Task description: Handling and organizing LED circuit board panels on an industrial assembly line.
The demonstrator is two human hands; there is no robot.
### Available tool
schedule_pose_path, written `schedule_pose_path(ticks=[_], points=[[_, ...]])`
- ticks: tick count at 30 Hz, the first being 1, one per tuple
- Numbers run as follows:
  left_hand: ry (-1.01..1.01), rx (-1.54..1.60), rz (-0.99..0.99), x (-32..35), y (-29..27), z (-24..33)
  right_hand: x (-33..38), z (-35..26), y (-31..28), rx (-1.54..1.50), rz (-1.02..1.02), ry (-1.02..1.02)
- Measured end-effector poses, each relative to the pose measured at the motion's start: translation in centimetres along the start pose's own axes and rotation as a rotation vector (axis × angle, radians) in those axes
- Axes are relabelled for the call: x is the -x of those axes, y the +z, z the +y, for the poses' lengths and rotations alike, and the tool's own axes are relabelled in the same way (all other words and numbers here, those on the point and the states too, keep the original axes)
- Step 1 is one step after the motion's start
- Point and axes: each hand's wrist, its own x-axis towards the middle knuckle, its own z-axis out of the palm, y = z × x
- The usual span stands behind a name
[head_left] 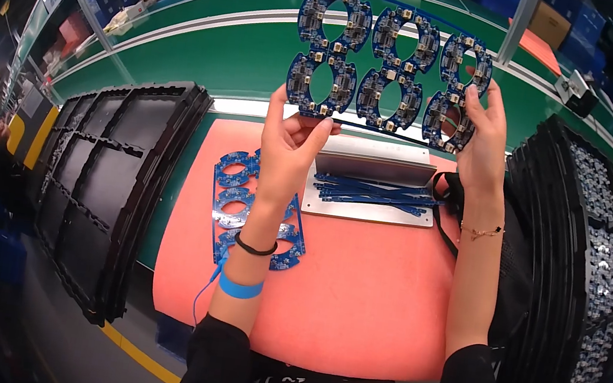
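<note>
Raised above the far edge of the pink mat is a blue circuit board panel, made of several ring-shaped boards joined together with small parts on them. My left hand pinches its lower left edge. At the right end, my right hand grips the panel with the thumb on its face. Under my left forearm, another blue circuit board panel lies on the mat, partly hidden by the arm. Between my forearms stands a silver metal fixture with an upright plate; thin blue board strips are piled on it.
The pink mat covers the bench in front of me. Stacked black trays stand at the left. More black trays holding circuit boards are stacked at the right. A black bag sits beside my right forearm. Green shelving runs behind.
</note>
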Motion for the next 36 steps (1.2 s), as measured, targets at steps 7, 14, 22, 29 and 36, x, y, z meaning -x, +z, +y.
schedule_pose_path(ticks=[7,14,22,29,36], points=[[0.029,0.031,0.073,0.1,0.6,-0.3,0.4,-0.3,-0.1,-0.004,-0.118,-0.177],[-0.021,0.010,-0.007,0.4,-0.4,-0.6,0.3,-0.1,-0.4,0.012,-0.024,-0.158],[-0.338,-0.381,-0.247,1.1,-0.4,-0.6,-0.2,-0.7,-1.7,0.001,-0.022,-0.229],[-0.437,-0.736,-0.334,1.0,0.1,1.7,-0.1,-0.7,-1.7,-0.024,-0.037,-0.223],[-0.165,0.263,-0.261,2.0,2.9,0.1,1.6,1.7,2.1,-0.228,-0.091,-0.146]])
